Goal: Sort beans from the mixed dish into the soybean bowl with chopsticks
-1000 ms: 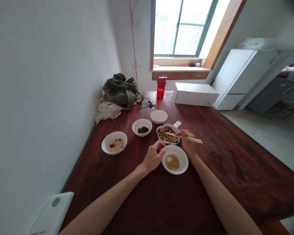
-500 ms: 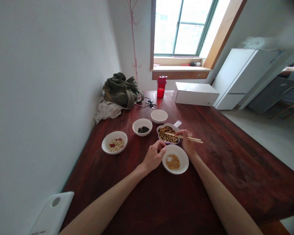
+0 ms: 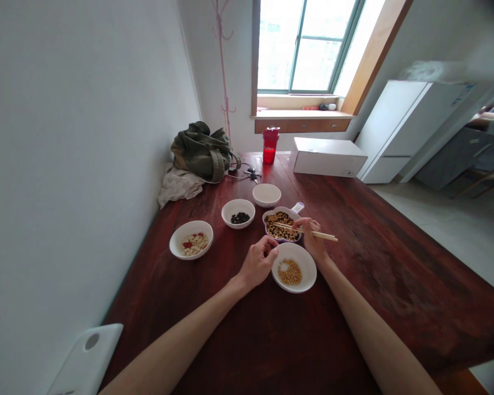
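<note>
- Head view: right hand [image 3: 313, 238] grasps 2 chopsticks [image 3: 325, 236], tips over mixed beans [image 3: 278, 227] in a purple dish [image 3: 280, 209].
- Left hand [image 3: 258, 263] loosely clenched, beside a white bowl [image 3: 300, 282] of soybeans [image 3: 290, 272].
- Steady pinch suits single beans.

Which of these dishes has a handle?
The purple-rimmed dish of mixed beans, beneath the chopsticks in the right hand. The four white bowls around it have no handle.

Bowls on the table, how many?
5: the nut bowl at left, the black bean bowl, the farthest bowl, the purple-rimmed mixed bean bowl, and the yellow bean bowl nearest.
</note>
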`<state>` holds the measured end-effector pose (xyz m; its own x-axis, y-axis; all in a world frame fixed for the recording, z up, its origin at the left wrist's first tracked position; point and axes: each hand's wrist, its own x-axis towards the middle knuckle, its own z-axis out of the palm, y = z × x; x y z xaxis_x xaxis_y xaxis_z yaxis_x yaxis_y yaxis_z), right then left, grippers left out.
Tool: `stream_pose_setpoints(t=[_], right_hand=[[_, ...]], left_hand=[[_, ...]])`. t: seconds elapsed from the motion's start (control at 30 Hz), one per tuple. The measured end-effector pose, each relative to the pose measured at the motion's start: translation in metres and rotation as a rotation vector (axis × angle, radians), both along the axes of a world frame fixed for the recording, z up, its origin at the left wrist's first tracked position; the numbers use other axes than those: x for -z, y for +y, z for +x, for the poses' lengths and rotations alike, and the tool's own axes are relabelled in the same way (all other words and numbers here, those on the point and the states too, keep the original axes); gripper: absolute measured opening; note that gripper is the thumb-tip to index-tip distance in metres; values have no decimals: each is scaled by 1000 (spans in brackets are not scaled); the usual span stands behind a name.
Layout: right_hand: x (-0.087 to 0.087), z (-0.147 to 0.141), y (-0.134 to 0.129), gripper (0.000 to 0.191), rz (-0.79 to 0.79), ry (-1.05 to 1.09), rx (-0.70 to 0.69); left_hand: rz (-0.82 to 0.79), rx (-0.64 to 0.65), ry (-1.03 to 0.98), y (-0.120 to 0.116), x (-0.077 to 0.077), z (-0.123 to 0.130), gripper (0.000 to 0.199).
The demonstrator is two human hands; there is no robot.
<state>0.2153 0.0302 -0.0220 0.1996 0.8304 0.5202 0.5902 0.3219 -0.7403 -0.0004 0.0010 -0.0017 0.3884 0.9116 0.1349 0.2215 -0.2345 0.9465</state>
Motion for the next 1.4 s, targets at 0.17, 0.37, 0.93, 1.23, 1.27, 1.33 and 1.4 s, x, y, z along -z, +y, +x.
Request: stream_pose_setpoints(t=[0.17,0.37,0.93,1.23,1.27,1.33,1.4], right_hand=[[0,0,0,65,-15,12,2],[1,1,1,64,-4,5,16],[1,2,0,55,-6,-46,-23],[-2,6,-2,54,-40,-50,-37],[-2,6,-2,54,-44,-49,-42],[-3,6,-3,54,-51,-47,-52],[-3,6,-3,54,-59,-44,-58]], left_hand=[[-1,-4,3,0,-1,0,18],[-5,-8,-5,-1,-2,0,17],[0,-7,3,0,-1,0,17],[5,-3,6,0,1,0,17],[4,-5,10,0,1,0,17],[2,-7,17,1,1,0,18],[7,-8,18,1,1,0,18]])
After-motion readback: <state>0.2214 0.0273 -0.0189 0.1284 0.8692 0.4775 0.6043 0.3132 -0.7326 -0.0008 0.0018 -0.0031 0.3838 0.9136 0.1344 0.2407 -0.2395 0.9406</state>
